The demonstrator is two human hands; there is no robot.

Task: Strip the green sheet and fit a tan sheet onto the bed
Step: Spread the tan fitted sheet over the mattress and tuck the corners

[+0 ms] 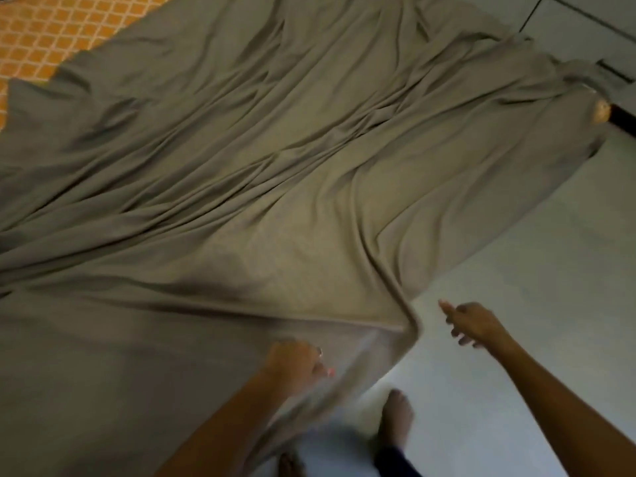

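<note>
A tan sheet (275,173) lies spread and wrinkled over the bed, covering nearly all of it and hanging down at the near corner. My left hand (297,364) grips the hanging fabric just below that near corner. My right hand (471,325) hovers over the floor to the right of the corner, fingers loosely spread, holding nothing. At the far left the orange patterned mattress (38,39) shows bare where the sheet stops. No green sheet is in view.
Pale tiled floor (516,304) runs along the bed's right side. My bare feet (397,418) stand close to the near corner. A dark bed-frame post with a light knob (602,111) sticks out at the far right corner.
</note>
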